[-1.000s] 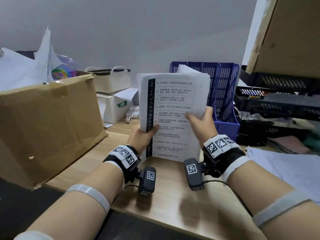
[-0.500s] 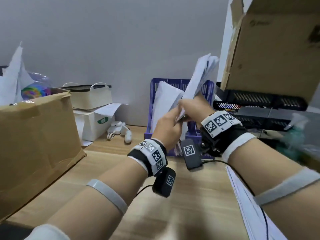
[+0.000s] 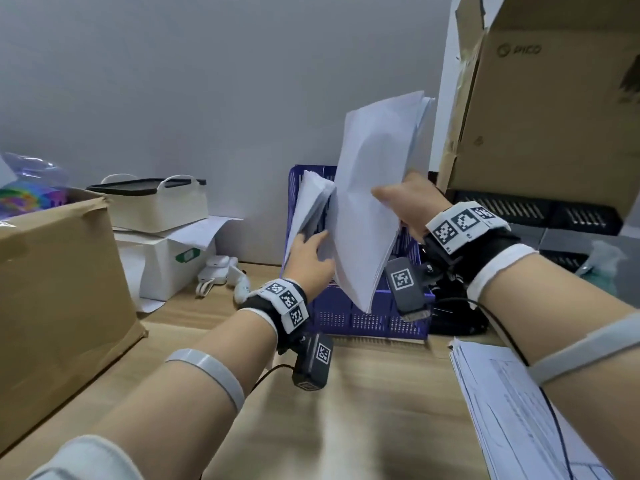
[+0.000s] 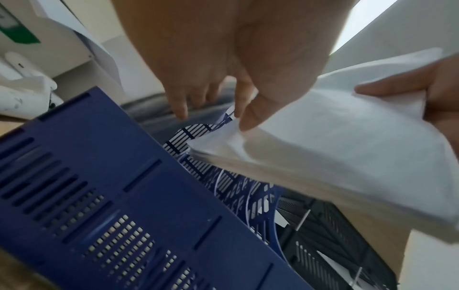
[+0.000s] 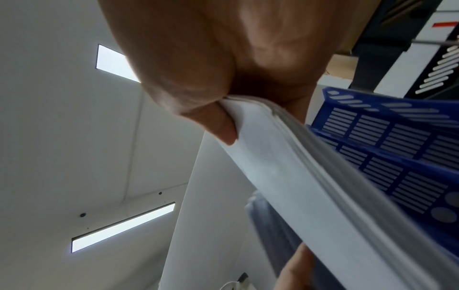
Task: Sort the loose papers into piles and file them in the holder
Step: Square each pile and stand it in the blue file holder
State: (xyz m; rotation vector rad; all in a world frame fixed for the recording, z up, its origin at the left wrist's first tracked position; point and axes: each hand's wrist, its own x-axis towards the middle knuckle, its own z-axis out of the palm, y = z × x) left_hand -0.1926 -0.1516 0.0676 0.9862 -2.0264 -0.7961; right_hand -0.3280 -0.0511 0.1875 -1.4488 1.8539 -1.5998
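Observation:
My right hand [image 3: 405, 202] grips a thick stack of white papers [image 3: 374, 188], tilted, its lower corner hanging over the blue slotted file holder [image 3: 363, 320]. The right wrist view shows the thumb pinching the stack [image 5: 310, 176] near its edge, with the holder [image 5: 397, 147] behind. My left hand [image 3: 308, 251] reaches into the holder with straight fingers against the papers standing there [image 3: 311, 202], which lean left. In the left wrist view its thumb touches the stack [image 4: 335, 147] above the holder [image 4: 99, 186].
A big cardboard box [image 3: 59, 289] stands at the left, with white boxes [image 3: 162, 258] and a white tote [image 3: 156, 202] behind it. Black trays [image 3: 536, 213] and a raised cardboard box [image 3: 554, 98] crowd the right. Another paper pile [image 3: 512, 410] lies at the desk's right.
Both hands held the stack upright facing me; it was turned and carried to the holder. Now my left hand has let go and is at the filed papers, and the right holds the stack alone.

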